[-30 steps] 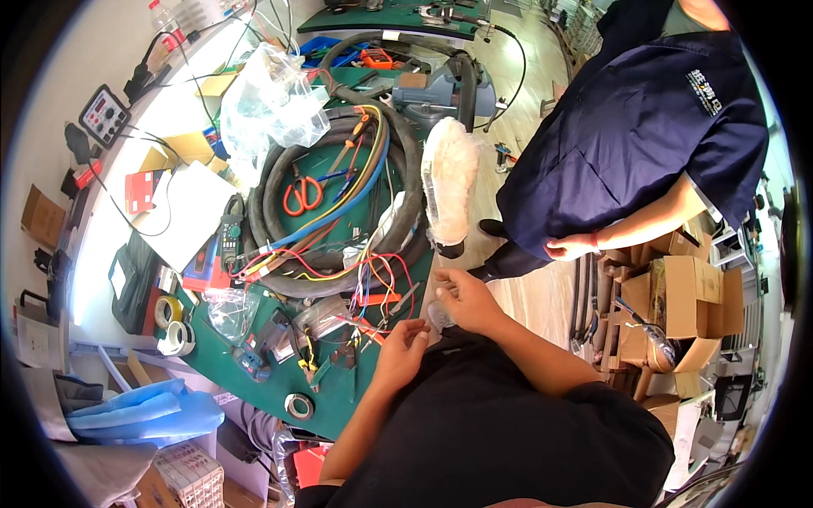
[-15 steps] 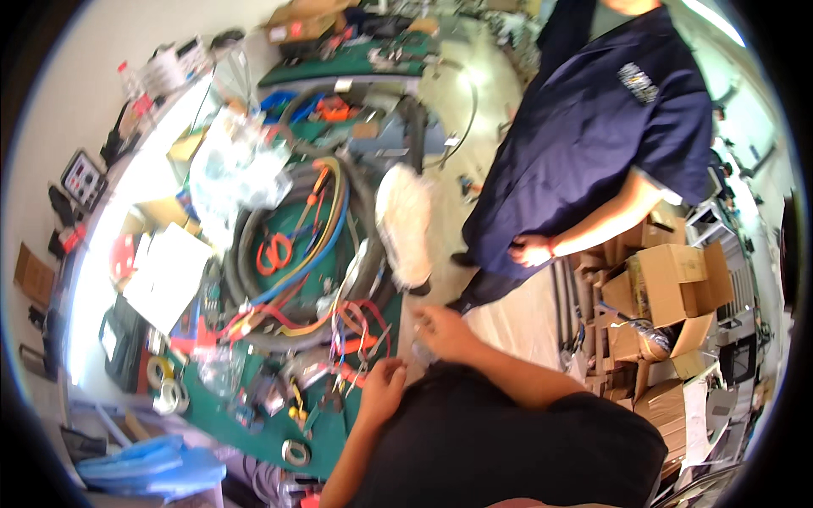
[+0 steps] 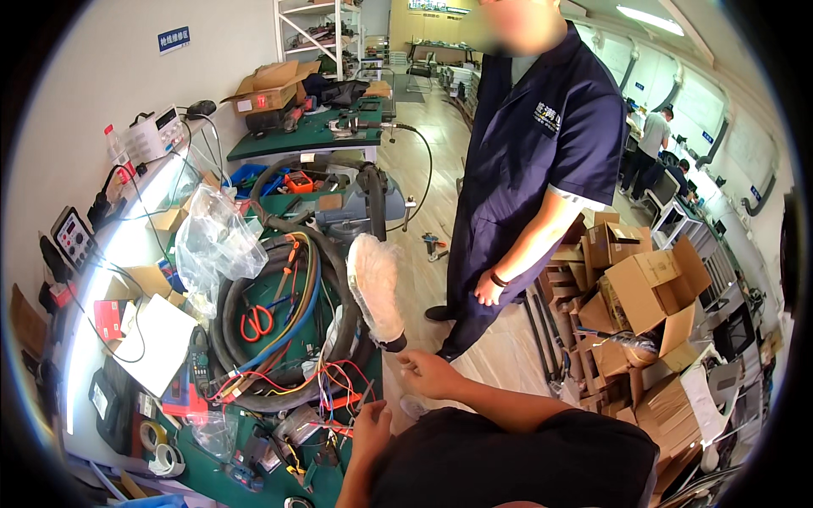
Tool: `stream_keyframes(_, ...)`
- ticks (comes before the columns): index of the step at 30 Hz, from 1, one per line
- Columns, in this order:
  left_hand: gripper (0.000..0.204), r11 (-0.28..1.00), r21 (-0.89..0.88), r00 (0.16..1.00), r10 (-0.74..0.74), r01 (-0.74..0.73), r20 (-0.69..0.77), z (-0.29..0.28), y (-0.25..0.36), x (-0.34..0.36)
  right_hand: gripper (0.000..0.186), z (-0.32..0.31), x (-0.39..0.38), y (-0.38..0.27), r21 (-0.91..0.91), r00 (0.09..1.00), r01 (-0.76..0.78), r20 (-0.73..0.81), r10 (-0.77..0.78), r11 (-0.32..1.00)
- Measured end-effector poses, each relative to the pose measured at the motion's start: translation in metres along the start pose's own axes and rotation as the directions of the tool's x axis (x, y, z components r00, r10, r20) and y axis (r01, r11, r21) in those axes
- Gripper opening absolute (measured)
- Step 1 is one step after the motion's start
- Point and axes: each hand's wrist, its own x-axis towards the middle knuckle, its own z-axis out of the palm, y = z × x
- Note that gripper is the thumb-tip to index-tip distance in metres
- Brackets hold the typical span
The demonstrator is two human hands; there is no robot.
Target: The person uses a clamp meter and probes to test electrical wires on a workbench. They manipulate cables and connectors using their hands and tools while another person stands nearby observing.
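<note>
My left hand (image 3: 371, 430) is at the right edge of the green-topped bench (image 3: 203, 444), fingers curled beside a thin grey rod; whether it grips the rod is unclear. To its right, my right hand (image 3: 428, 375) has fingers bent together, and anything inside them is hidden. Just beyond it, close to the fingertips, stands a pale, plastic-wrapped padded piece (image 3: 375, 288) with a dark end. Left of that lies a thick dark coiled cable (image 3: 224, 326) with coloured wires (image 3: 315, 279) and red-handled scissors (image 3: 257, 323) inside the coil.
A person in dark blue workwear (image 3: 533, 161) stands across from me, right of the bench. Open cardboard boxes (image 3: 648, 292) are stacked at the right. Clear plastic bags (image 3: 216, 245), tape rolls (image 3: 167, 460) and a clamp meter (image 3: 200, 360) crowd the bench's left side.
My view has tilted upward, showing more of the room behind. Both hands sit lower in the picture but keep nearly the same pose. The other person's arm hangs lower.
</note>
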Motion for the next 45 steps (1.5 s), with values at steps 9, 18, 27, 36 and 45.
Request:
stream_keyframes(9,0.034,0.999,0.038,0.998,0.018,-0.016,-0.057,-0.006,-0.018,-0.002,0.04,0.01,0.002,-0.005,-0.018,0.998,0.022,0.052,-0.021,1.0)
stream_keyframes(18,0.033,1.0,-0.001,0.998,-0.023,0.023,-0.062,-0.007,-0.007,-0.005,0.039,0.01,0.003,-0.01,-0.045,0.996,0.055,0.07,-0.051,0.997)
stream_keyframes(27,0.047,0.962,-0.261,0.996,-0.086,0.086,0.012,-0.002,-0.02,0.009,0.065,-0.002,-0.008,-0.049,-0.429,0.868,0.371,-0.156,-0.472,0.824)
stream_keyframes(36,0.098,0.248,-0.951,0.953,0.194,0.182,0.233,-0.01,0.06,0.036,0.056,0.027,-0.029,-0.065,0.35,0.924,0.262,0.177,-0.338,0.899)
stream_keyframes(45,0.107,0.253,-0.957,0.943,0.261,0.138,0.205,-0.029,0.067,0.034,0.051,0.027,-0.03,-0.083,0.004,0.893,0.264,0.377,-0.246,0.964)
